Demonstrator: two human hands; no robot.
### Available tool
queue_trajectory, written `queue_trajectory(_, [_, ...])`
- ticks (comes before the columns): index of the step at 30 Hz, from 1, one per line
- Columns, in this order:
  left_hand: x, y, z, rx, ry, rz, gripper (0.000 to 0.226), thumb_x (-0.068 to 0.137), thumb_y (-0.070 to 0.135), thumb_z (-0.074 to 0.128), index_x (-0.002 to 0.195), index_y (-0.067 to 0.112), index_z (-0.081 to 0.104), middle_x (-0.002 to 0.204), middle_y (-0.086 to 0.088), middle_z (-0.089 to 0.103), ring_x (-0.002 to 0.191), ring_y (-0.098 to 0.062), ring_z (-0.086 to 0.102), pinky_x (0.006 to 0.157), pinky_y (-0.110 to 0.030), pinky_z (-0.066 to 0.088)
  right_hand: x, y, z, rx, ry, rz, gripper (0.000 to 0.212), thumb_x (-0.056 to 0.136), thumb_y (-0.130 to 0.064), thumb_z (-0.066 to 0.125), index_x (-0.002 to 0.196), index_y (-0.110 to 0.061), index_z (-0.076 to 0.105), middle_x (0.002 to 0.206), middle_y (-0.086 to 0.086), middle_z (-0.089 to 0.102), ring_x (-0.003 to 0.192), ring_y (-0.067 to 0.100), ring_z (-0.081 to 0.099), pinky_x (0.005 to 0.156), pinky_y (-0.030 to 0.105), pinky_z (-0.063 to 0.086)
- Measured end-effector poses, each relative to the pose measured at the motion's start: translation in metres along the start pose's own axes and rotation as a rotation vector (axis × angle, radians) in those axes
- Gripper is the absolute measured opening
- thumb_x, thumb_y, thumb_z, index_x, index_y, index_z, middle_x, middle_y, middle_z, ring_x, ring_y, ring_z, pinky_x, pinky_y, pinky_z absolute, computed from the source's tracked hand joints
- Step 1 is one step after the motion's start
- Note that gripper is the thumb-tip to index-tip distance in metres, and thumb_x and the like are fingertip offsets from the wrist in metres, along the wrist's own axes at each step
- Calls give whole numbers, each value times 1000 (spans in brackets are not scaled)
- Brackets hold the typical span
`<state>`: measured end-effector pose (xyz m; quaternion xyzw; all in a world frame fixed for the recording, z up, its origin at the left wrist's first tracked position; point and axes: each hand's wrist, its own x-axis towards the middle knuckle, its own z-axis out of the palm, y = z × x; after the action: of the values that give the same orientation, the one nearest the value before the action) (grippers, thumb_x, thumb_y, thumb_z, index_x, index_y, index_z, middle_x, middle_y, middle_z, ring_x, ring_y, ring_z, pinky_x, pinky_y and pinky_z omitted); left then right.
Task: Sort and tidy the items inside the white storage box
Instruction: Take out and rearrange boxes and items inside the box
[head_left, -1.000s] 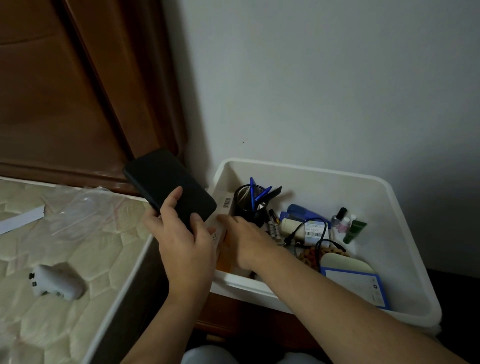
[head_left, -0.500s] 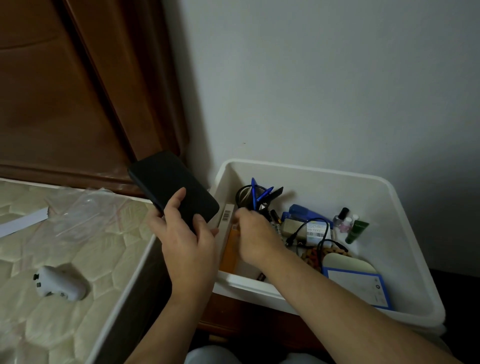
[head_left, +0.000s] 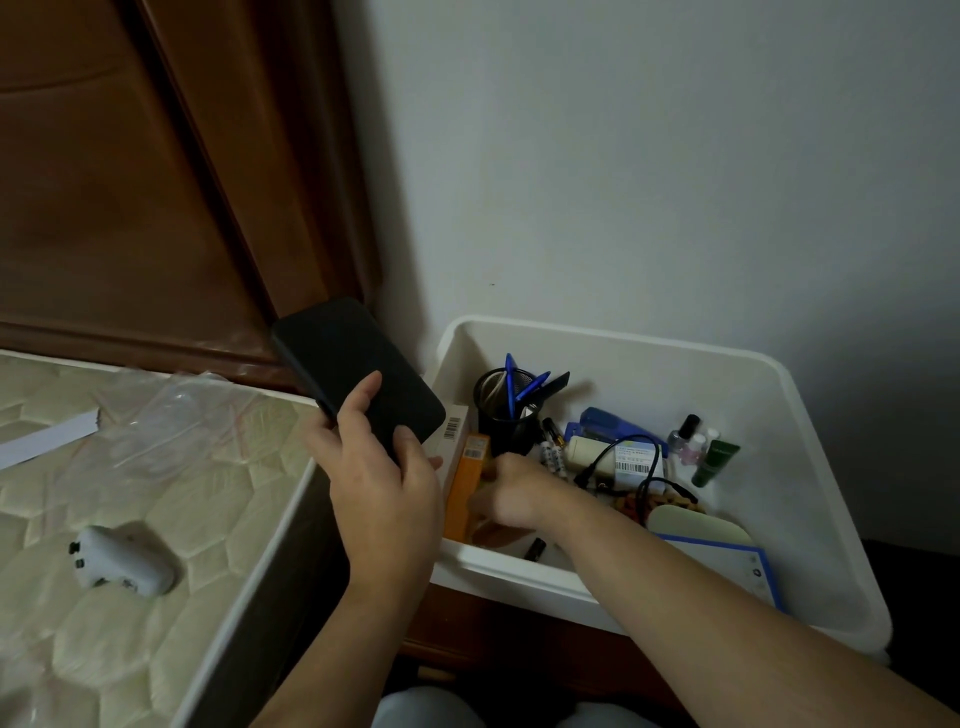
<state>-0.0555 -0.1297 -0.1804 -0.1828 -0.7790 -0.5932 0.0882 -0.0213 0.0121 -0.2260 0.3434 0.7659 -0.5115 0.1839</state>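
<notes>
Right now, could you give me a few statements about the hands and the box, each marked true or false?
1. The left hand holds a black phone. True.
2. The right hand is reaching inside the white box. True.
3. The pen cup lies tipped over on the mattress. False: it stands upright in the box.
4. The orange carton is in the box's right corner. False: it stands by the left wall.
5. A green tube lies in the box near the small bottles. True.
</notes>
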Motion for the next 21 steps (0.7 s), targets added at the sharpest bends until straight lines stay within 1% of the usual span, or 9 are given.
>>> queue_trajectory(2, [0,0,0,9,1,1,55,102,14,60,147,39,41,152,4,29,118,3,54,88,-26,61,1,2,0,-99,-2,-45,6,96,-29,65,94,-28,71,102,4,76,98,24,73,90,40,60])
queue_trajectory(3, [0,0,-1,9,-1,-6,55,102,14,60,147,39,41,152,5,29,116,3,53,90,-30,62,1,1,2,-156,10,-62,10,97,-32,64,102,-26,70,102,2,73,99,23,71,88,37,57])
queue_trajectory(5, [0,1,-1,11,-5,-13,55,102,14,59,148,38,41,151,5,29,117,-2,54,92,-36,63,5,0,5,-193,48,-44,44,94,-35,67,132,-16,54,112,4,68,107,25,65,88,36,52])
queue_trajectory(7, [0,2,-1,10,-12,-15,55,102,15,59,147,38,41,151,6,29,118,-5,55,91,-38,63,7,-3,5,-190,79,-22,76,92,-37,71,153,-18,29,125,7,63,114,27,62,93,39,51])
queue_trajectory(9, [0,2,0,11,-13,-19,54,102,15,59,147,38,41,150,6,29,115,-3,55,91,-38,63,10,-2,4,-240,70,-50,69,93,-38,70,150,-18,37,126,5,63,115,26,63,98,41,52])
queue_trajectory(12, [0,1,0,32,-3,-18,55,101,15,60,146,40,41,150,5,30,111,8,52,93,-37,62,9,1,5,-282,-22,-85,34,98,-36,67,130,-28,64,122,2,69,114,25,65,102,42,52])
queue_trajectory(15, [-1,-1,0,27,1,-9,55,101,16,59,146,42,41,151,5,30,112,14,49,93,-34,62,6,2,8,-285,-41,-94,35,96,-39,70,129,-30,64,123,1,69,114,23,65,103,43,52])
queue_trajectory(18, [0,-1,0,34,4,-1,55,101,16,59,146,42,41,150,6,30,114,14,50,92,-32,62,9,-2,6,-164,80,-32,50,96,-36,71,135,-20,46,117,7,65,107,26,66,87,38,55])
queue_trajectory(21, [0,-1,1,12,-9,-11,54,102,16,59,147,39,41,151,6,30,121,-6,55,90,-37,63,7,-6,5,-84,184,-6,72,94,-24,74,147,-24,26,116,8,61,104,27,66,81,39,61])
